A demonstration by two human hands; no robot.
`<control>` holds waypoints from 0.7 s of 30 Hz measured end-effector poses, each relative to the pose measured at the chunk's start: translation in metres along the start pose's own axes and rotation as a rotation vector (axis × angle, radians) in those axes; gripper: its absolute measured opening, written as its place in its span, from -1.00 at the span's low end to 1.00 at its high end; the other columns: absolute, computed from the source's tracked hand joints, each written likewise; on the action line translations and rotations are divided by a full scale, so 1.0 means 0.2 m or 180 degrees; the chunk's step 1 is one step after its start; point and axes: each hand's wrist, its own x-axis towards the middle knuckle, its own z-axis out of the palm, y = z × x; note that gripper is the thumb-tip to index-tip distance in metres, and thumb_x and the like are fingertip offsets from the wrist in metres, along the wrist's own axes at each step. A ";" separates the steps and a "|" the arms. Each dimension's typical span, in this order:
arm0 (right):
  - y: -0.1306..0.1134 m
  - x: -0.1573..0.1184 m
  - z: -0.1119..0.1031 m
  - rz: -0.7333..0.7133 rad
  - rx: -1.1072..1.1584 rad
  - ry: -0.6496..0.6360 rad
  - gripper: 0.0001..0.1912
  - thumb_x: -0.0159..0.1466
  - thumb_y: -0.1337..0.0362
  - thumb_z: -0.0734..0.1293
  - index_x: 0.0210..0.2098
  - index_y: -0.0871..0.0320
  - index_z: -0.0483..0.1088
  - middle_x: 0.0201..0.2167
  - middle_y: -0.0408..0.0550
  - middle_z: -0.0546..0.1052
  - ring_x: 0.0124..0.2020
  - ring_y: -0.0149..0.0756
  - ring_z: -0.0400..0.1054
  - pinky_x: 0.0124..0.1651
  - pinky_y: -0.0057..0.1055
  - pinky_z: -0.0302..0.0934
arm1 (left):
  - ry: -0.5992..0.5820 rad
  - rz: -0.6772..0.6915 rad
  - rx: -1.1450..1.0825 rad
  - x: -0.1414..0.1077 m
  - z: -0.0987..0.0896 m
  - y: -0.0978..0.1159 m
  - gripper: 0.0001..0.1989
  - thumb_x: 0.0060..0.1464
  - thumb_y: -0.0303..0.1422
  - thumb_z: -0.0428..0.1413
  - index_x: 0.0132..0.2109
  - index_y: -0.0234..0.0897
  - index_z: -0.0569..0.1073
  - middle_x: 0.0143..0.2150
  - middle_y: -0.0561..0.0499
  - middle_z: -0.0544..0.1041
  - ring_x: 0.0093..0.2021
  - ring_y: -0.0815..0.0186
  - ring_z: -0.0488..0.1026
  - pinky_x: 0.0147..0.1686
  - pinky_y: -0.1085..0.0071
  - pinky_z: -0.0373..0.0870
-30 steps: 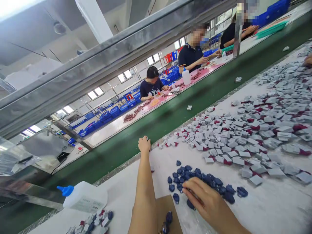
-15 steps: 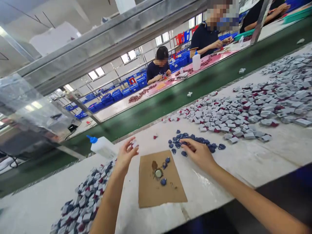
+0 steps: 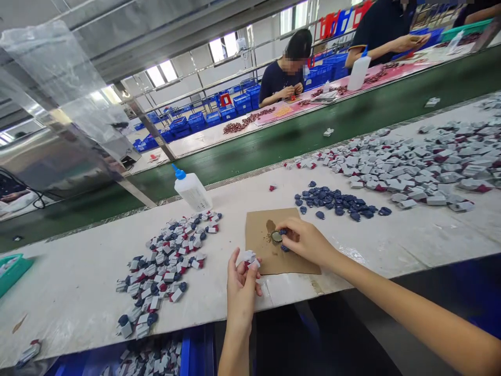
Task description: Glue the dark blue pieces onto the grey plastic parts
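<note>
While the left hand [image 3: 240, 290] held a white-and-maroon piece [image 3: 251, 259] pinched in its grip by the near left corner of a cardboard sheet [image 3: 301, 261], the right hand [image 3: 309, 241] had its grip pinching a dark blue piece [image 3: 283, 231] beside a crown bottle cap [image 3: 276, 237] on that sheet. Farther right on the desk [image 3: 78, 277] lay a dark blue pile [image 3: 329, 198]; left, a mixed heap [image 3: 164, 261] lay near a blue-tipped squeeze bottle [image 3: 193, 192].

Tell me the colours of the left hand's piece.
The piece in the left hand is pale grey and dark red, seen in the head view.
</note>
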 end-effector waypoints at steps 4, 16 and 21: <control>0.00 0.01 0.01 0.0001 -0.0216 -0.0148 -0.76 0.17 0.36 0.17 -0.20 0.12 0.39 -0.37 -0.09 0.47 -0.49 -0.39 0.31 -0.40 -0.41 0.24 | 0.0209 0.0131 0.0038 0.00 -0.04 0.00 -0.62 -0.22 -0.28 0.24 -0.20 -0.32 0.41 -0.28 -0.10 0.53 -0.46 0.42 0.35 -0.71 0.62 0.15; 0.02 0.05 0.03 -0.1049 -0.2100 -0.0678 -0.67 0.11 0.53 0.17 -0.21 0.18 0.44 -0.31 0.00 0.53 -0.28 -0.23 0.35 -0.36 -0.39 0.20 | 0.0338 0.0047 -0.0345 0.00 -0.12 -0.02 -0.51 -0.16 -0.27 0.22 -0.01 -0.24 0.39 -0.09 -0.11 0.50 -0.14 0.27 0.44 -0.40 0.48 0.42; -0.02 0.08 -0.01 -0.0814 -0.1715 -0.0654 -0.73 0.17 0.42 0.17 -0.21 0.16 0.45 -0.35 -0.01 0.52 -0.29 -0.20 0.35 -0.38 -0.35 0.21 | 0.0400 0.0061 -0.0479 -0.01 -0.12 -0.02 -0.69 -0.20 -0.35 0.25 -0.22 -0.29 0.45 -0.20 -0.07 0.53 -0.20 0.32 0.46 -0.34 0.51 0.41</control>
